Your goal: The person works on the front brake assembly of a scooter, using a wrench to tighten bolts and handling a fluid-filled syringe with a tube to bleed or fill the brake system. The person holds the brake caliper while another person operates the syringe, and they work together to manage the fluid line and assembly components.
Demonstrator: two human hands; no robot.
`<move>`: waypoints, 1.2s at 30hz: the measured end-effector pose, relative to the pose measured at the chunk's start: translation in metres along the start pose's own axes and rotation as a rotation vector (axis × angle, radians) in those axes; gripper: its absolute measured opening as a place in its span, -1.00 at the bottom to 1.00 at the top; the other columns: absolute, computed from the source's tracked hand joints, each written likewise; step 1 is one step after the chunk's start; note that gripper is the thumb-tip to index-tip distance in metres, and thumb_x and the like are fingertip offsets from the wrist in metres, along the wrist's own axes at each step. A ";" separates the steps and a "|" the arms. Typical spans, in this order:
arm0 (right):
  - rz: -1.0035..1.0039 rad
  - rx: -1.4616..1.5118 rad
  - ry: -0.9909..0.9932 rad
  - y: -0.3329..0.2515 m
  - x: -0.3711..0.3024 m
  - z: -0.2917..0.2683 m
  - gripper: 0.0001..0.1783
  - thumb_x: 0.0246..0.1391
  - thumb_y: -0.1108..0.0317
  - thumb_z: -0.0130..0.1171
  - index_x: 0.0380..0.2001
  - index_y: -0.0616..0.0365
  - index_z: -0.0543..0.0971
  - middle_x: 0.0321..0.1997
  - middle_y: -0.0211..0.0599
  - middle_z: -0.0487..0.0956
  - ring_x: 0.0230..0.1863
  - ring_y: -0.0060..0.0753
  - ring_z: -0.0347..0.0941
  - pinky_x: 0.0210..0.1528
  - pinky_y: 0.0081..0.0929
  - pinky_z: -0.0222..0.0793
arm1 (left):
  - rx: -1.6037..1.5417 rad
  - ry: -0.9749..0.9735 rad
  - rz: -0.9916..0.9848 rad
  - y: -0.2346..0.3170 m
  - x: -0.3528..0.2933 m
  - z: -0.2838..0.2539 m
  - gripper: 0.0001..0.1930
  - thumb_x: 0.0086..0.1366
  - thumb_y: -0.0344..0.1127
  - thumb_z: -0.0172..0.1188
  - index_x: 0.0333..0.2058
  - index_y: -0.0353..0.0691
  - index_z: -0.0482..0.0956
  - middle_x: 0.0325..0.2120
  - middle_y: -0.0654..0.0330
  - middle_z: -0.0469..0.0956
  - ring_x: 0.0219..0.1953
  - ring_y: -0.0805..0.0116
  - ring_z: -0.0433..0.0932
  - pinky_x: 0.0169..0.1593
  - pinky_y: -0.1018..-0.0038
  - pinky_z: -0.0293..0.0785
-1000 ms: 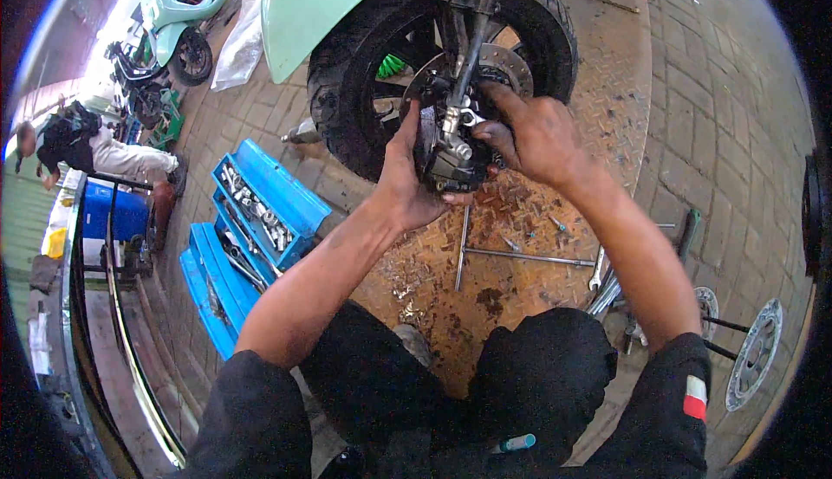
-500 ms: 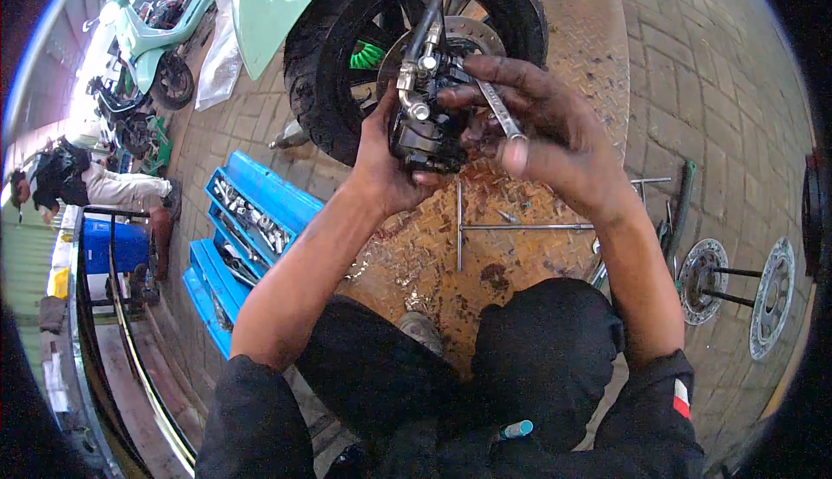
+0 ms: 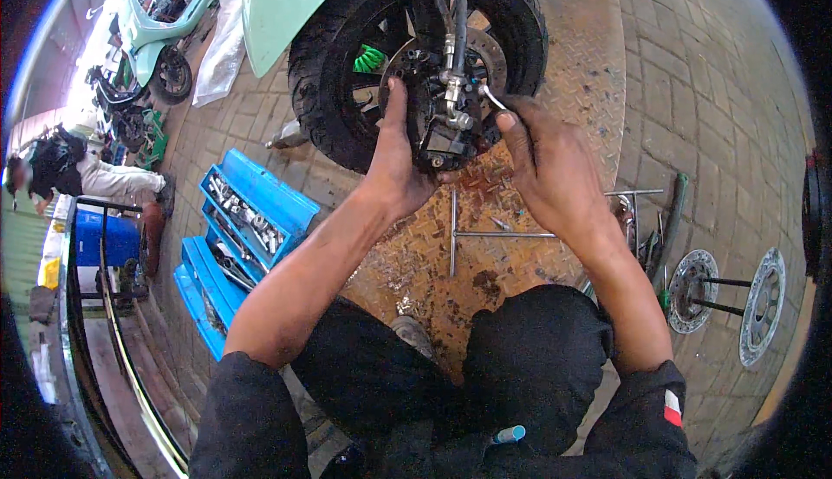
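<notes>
A black brake caliper [image 3: 447, 145] with a hose fitting on it sits against the lower part of the front wheel [image 3: 321, 106]. My left hand [image 3: 400, 157] is wrapped round its left side and underside, thumb pointing up. On the right side my right hand [image 3: 548, 145] pinches a silver wrench [image 3: 495, 98] between thumb and fingers. The wrench's far end meets the caliper near its bolts; the exact contact is too small to make out. Behind the caliper shows the brake disc [image 3: 492, 50] on the wheel.
A blue toolbox [image 3: 276, 191] full of sockets and wrenches stands open at left. A T-handle wrench [image 3: 503, 235] lies on the rusty metal plate [image 3: 537, 267]. Two loose brake discs [image 3: 763, 306] stand at right. Another person [image 3: 113, 174] is at far left beside a rack.
The caliper has turned more upright in my left hand and moved slightly right. My right hand has swung the wrench so it points up to the left, with its fingers curled closer.
</notes>
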State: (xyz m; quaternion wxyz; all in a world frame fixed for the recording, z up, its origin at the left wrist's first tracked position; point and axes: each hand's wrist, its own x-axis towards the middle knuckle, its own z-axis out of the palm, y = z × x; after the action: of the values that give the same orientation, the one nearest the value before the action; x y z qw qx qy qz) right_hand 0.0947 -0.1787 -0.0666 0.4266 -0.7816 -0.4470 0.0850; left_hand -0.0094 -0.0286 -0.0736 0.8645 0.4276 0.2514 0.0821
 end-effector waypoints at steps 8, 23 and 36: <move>-0.040 0.094 0.258 0.010 -0.004 0.028 -0.71 0.25 0.34 -0.07 -0.06 0.31 0.41 -0.20 0.27 0.52 -0.13 0.34 0.45 -0.12 0.01 0.35 | 0.049 -0.015 0.035 -0.009 0.007 -0.006 -0.34 0.26 0.43 -0.20 -0.06 0.00 0.50 -0.29 0.38 0.60 -0.31 0.54 0.54 -0.38 0.53 0.39; 0.358 0.543 -0.125 -0.008 0.005 0.005 -0.85 0.21 0.35 0.01 -0.17 0.11 0.45 -0.49 -0.48 0.42 -0.51 -0.69 0.24 -0.49 -0.65 0.15 | 0.192 0.205 0.352 -0.021 0.016 -0.019 -0.55 0.27 -0.04 0.21 0.03 -0.15 0.42 -0.20 0.29 0.56 -0.21 0.46 0.55 -0.22 0.42 0.55; 0.510 0.502 0.025 0.003 0.024 0.060 -0.24 0.19 -0.42 -0.36 -0.39 0.10 0.43 -0.72 -0.51 0.22 -0.69 -0.62 0.09 -0.64 -0.57 0.01 | -0.197 0.019 0.190 -0.006 0.021 -0.025 -0.34 0.36 0.31 -0.28 0.09 -0.09 0.42 -0.03 0.19 0.54 -0.04 0.32 0.53 0.13 0.31 0.38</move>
State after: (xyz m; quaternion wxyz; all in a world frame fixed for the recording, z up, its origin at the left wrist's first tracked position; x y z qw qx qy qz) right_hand 0.0796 -0.1249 -0.0998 0.5759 -0.7400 -0.1974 0.2861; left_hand -0.0042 -0.0079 -0.0988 0.8881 0.3619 0.2084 0.1918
